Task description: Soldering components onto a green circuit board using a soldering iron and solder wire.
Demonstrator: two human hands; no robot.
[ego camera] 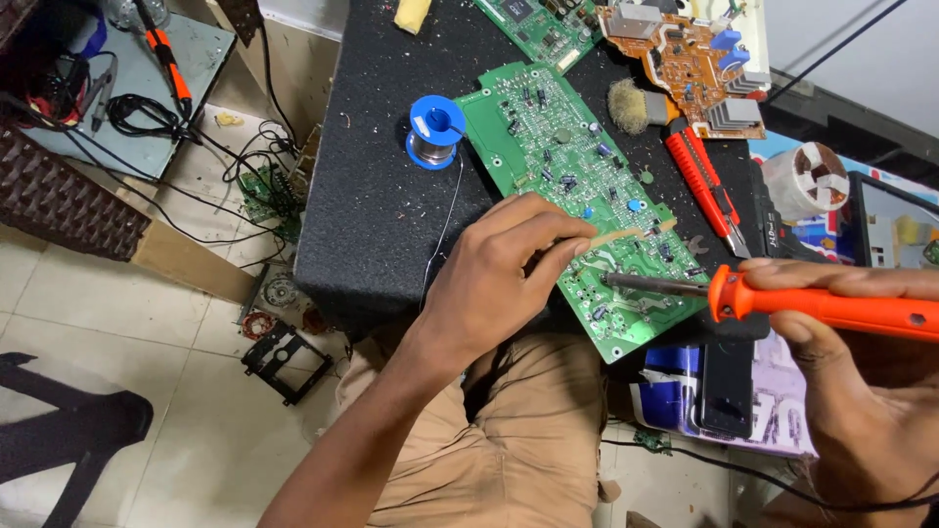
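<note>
Fingers (pixel 548 235) of your left hand (pixel 494 284): pinching a thin solder strand at the green circuit board (pixel 577 196) on the table (pixel 381 205). Right hand (pixel 841 323): closed around the orange soldering iron (pixel 782 305), tip on the board's near edge. Joint in progress, apparently unfinished; solder spool (pixel 434 130) beside the board.

Glossy orange plastic soldering iron (pixel 831 308), matt green circuit board (pixel 577 196), rough black tabletop (pixel 372 196)
</note>
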